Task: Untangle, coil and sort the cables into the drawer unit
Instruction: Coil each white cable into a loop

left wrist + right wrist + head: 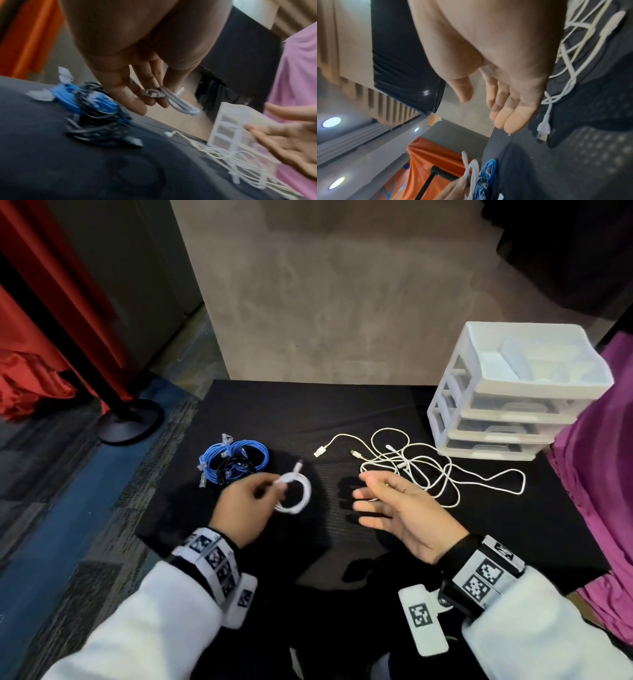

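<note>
My left hand (pixel 255 491) pinches a small coiled white cable (pixel 295 491) above the black mat; in the left wrist view the same white coil (pixel 178 102) hangs from my fingertips. My right hand (pixel 380 501) hovers open, palm turned left, holding nothing, just in front of a tangle of white cables (pixel 414 463). The right hand (pixel 501 108) shows straight fingers near a white USB plug (pixel 543 129). A blue cable coil (pixel 236 460) with a black cable (pixel 229 470) lies left of my left hand. The white drawer unit (pixel 513 392) stands at the back right, its drawers pushed in.
The black mat (pixel 342 412) covers the work surface. A purple cloth (pixel 603 474) hangs along the right edge. A black stand base (pixel 130 422) and red fabric (pixel 30 378) sit on the floor at left. A grey wall panel rises behind the mat.
</note>
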`<state>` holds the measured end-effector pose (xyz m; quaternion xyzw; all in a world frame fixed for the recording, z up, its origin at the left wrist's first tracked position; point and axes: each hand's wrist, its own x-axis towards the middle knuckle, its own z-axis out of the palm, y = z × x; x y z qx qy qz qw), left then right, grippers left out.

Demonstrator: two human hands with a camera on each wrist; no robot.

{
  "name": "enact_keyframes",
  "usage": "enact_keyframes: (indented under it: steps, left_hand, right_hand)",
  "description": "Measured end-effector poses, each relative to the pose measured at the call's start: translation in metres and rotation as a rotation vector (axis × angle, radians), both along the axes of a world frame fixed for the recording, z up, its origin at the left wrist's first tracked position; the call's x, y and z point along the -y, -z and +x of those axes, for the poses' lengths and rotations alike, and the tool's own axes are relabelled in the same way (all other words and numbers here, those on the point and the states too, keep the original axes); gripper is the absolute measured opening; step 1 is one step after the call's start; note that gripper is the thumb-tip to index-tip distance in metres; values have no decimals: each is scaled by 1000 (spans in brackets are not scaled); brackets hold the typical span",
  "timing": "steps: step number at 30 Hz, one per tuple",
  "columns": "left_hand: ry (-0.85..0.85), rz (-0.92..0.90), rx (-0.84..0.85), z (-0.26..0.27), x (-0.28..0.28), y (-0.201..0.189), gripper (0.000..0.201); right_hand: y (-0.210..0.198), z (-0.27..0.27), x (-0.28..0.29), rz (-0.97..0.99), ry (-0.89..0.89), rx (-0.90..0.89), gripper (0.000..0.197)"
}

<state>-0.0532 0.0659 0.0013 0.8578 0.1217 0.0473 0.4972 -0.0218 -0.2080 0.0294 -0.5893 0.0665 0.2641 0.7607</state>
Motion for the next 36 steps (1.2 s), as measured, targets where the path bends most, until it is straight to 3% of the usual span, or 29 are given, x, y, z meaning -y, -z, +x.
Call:
enact_keyframes:
  steps: [5, 10, 12, 17, 21, 24, 27, 30, 33, 36]
  left_hand:
    - [-137, 274, -152, 21, -64, 10, 9]
    - [-154, 397, -214, 28, -74, 24, 33]
    - [-161, 408, -195, 29, -71, 21, 39]
    - [-141, 464, -204, 24, -64, 14, 32]
    - [-151, 602, -218, 18, -55, 0, 30]
    - [-172, 692, -99, 14, -34, -11, 32]
    - [-65, 607, 78, 9, 0, -10, 27]
    - [109, 498, 160, 7, 37, -4, 24]
    - [314, 366, 190, 8, 73, 3, 32]
    - [440, 326, 72, 13, 97, 9, 32]
  right_hand:
    - [18, 18, 24, -99, 152, -62, 25]
    - [25, 18, 29, -169, 157, -15, 17]
    - [30, 19, 34, -305, 151, 76, 15]
    - [43, 24, 48, -743, -2, 408, 9]
    - [46, 26, 38, -907, -129, 583, 15]
    - [59, 34, 25, -1041, -238, 656, 26]
    - [71, 41, 16, -1157, -328, 579, 26]
    - [74, 39, 11, -1178, -283, 596, 10]
    - [70, 27, 6, -1091, -215, 856, 10]
    - [55, 15, 1, -973, -278, 1042, 6]
